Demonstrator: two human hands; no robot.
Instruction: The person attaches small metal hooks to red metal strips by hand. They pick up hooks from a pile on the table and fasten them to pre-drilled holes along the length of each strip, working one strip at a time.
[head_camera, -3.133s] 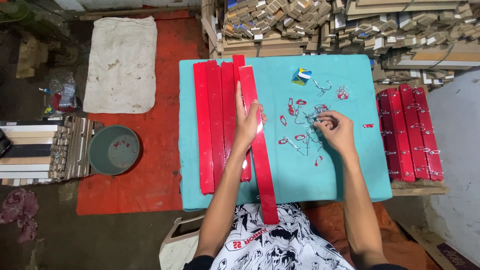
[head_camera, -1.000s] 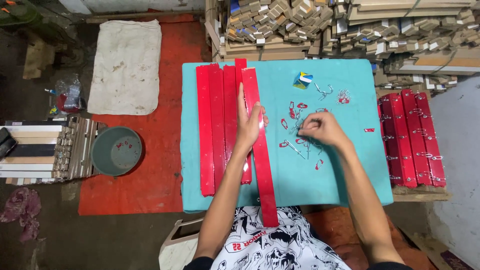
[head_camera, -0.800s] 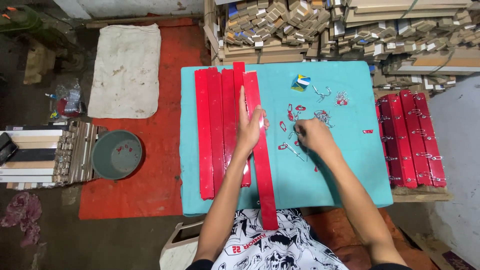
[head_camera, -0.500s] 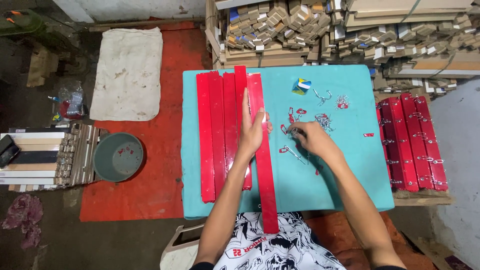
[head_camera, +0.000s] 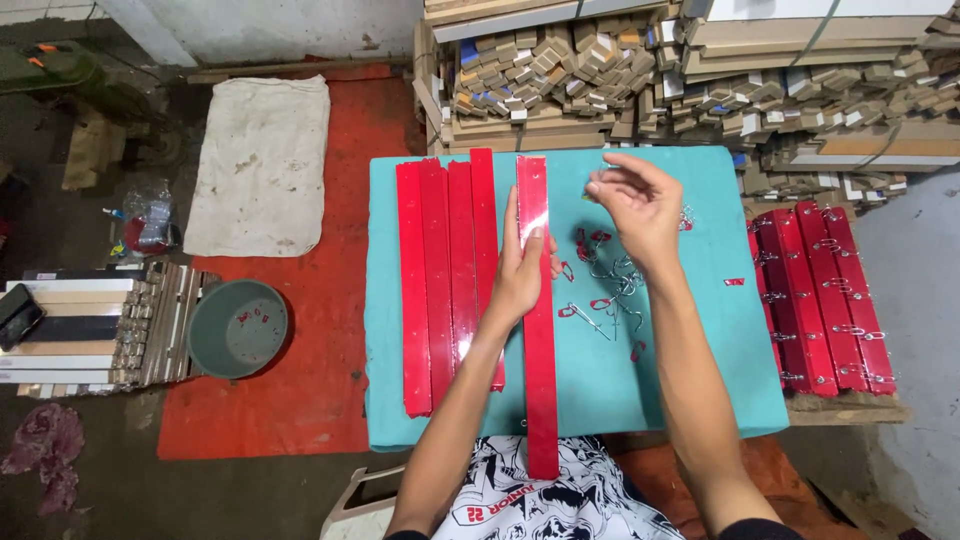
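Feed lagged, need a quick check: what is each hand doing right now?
Left hand: open, flat on the long red strip.
Right hand: raised over the metal hooks, fingers pinched; holding anything cannot be told.

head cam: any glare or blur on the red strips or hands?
Head view: white glare streaks on the glossy red strip under the left hand; right hand slightly soft at the fingertips; small metal hooks too fine to resolve; room edges dim.
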